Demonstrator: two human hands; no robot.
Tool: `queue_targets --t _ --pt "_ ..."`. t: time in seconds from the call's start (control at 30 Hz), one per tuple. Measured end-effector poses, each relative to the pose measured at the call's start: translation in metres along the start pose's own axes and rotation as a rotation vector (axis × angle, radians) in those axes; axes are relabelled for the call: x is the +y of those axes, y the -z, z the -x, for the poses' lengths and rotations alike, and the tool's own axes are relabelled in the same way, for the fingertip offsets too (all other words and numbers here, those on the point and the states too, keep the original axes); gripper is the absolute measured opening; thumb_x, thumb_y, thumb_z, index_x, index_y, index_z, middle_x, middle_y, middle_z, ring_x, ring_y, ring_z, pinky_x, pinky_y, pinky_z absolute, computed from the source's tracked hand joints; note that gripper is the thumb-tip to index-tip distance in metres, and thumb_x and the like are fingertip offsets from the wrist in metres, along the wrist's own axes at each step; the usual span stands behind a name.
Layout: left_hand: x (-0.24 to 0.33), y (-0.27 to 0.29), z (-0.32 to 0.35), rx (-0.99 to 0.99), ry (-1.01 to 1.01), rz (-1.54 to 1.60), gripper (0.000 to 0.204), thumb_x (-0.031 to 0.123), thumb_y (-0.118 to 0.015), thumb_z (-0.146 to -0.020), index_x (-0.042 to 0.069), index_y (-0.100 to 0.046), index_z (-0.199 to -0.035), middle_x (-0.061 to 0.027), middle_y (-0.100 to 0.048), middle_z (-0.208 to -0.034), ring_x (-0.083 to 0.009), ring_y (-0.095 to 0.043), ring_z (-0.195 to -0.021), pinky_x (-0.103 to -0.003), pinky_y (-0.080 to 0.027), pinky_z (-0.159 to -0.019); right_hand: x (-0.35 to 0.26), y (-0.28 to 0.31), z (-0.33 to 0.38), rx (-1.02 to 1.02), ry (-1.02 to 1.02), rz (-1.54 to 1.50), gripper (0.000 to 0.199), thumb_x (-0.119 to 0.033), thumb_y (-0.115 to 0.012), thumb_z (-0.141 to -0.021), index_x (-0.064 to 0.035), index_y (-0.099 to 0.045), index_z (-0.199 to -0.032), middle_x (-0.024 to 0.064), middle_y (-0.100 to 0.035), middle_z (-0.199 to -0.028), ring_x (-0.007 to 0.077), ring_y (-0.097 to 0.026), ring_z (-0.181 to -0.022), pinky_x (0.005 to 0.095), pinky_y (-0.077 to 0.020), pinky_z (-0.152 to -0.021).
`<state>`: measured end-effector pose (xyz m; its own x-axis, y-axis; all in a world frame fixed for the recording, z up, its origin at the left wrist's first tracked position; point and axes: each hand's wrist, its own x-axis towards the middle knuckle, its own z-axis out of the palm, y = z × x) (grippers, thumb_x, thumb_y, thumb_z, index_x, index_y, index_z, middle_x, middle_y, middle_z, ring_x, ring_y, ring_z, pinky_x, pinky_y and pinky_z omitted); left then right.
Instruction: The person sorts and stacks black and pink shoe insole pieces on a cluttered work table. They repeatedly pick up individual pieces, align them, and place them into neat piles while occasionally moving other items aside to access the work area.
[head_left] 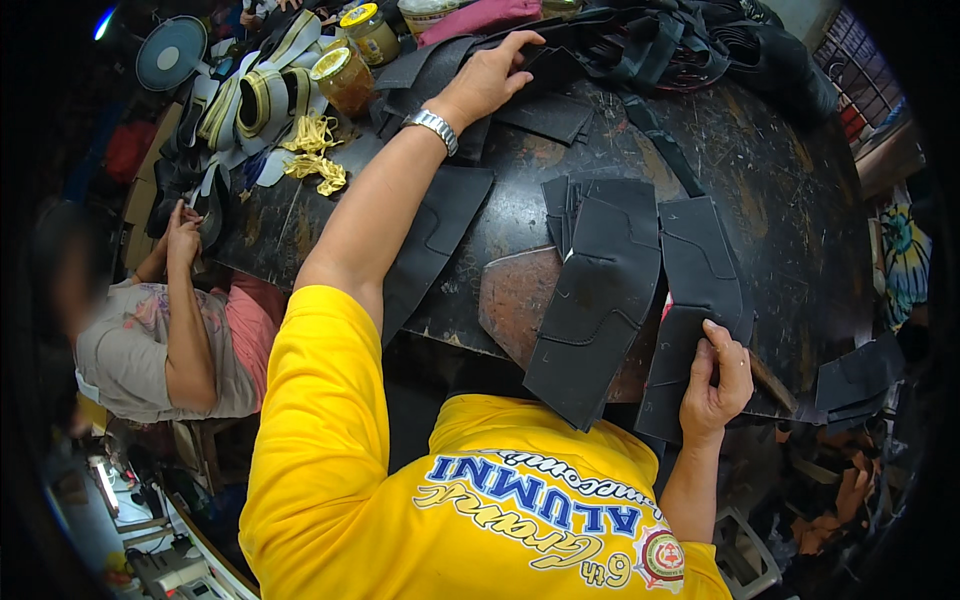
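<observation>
- Scuffed dark table [800,210] bore everything.
- Left hand [487,85], loosely spread, was at dark pieces [425,70].
- Right hand [718,385] touched 1 black panel [672,365]; whether pinching, I couldn't tell.

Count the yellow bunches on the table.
2: the upper bunch below the nearer glass jar in the picture; the lower bunch just under that. Others may be hidden.

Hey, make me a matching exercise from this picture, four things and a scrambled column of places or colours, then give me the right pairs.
Things:
1. right grip
2. watch
3. fan
4. bundled strips

Places or colours:
A. picture's upper left corner
B. yellow
C. at the edge of a black panel
D. around the left wrist

Pairs: 1-C, 2-D, 3-A, 4-B
</observation>
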<state>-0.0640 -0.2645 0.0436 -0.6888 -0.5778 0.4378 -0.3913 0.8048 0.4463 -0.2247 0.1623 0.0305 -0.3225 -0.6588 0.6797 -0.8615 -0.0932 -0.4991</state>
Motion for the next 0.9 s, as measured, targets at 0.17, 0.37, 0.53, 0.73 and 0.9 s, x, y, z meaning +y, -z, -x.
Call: queue_targets --t 0.17,0.37,0.53,0.73,0.9 --pt "0.009 -0.007 0.01 0.028 -0.304 -0.149 0.036 0.004 -0.064 -0.088 0.018 -0.058 -0.12 -0.0093 -0.063 -0.123 -0.0329 -0.067 -0.097 -0.039 -0.056 -0.084 0.001 -0.001 0.0 0.009 0.012 -0.001 0.026 0.009 -0.064 -0.085 -0.001 -0.07 -0.108 0.0088 -0.069 -0.086 0.0185 -0.055 -0.063 0.0301 -0.0399 -0.059" --pt "0.0 -0.007 0.019 -0.207 -0.338 -0.362 0.028 0.013 -0.063 -0.088 0.022 -0.07 -0.114 -0.0091 -0.063 -0.124 -0.03 -0.063 -0.109 -0.04 -0.053 -0.094 0.001 0.0 0.0 0.01 0.012 0.001 0.026 0.01 -0.064 -0.085 -0.0009 -0.07 -0.107 0.0091 -0.07 -0.086 0.0185 -0.055 -0.063 0.0301 -0.0398 -0.059" --pt "-0.002 -0.013 0.027 -0.169 -0.382 -0.356 0.019 0.022 -0.07 -0.086 0.018 -0.074 -0.104 -0.0103 -0.064 -0.121 -0.029 -0.061 -0.112 -0.04 -0.052 -0.094 0.001 -0.001 0.0 0.011 0.011 0.006 0.026 0.01 -0.064 -0.084 -0.0011 -0.07 -0.107 0.0095 -0.07 -0.086 0.0189 -0.055 -0.063 0.0301 -0.04 -0.059" --pt "-0.003 -0.006 0.016 -0.02 -0.244 -0.156 0.014 0.018 -0.071 -0.086 0.008 -0.071 -0.096 -0.0108 -0.065 -0.101 -0.028 -0.067 -0.087 -0.036 -0.054 -0.076 0.001 -0.001 0.0 0.003 0.005 0.009 0.025 0.009 -0.065 -0.084 -0.0013 -0.07 -0.107 0.0098 -0.07 -0.087 0.0196 -0.056 -0.063 0.0304 -0.0406 -0.059" --pt "-0.007 0.008 0.008 0.007 -0.063 -0.041 0.022 0.02 -0.072 -0.088 0.005 -0.073 -0.105 -0.0085 -0.072 -0.1 -0.0206 -0.069 -0.088 -0.031 -0.053 -0.078 0.001 -0.001 0.001 0.01 0.004 0.01 0.025 0.009 -0.065 -0.085 -0.0014 -0.07 -0.107 0.0096 -0.07 -0.087 0.0194 -0.056 -0.063 0.0304 -0.0409 -0.06"
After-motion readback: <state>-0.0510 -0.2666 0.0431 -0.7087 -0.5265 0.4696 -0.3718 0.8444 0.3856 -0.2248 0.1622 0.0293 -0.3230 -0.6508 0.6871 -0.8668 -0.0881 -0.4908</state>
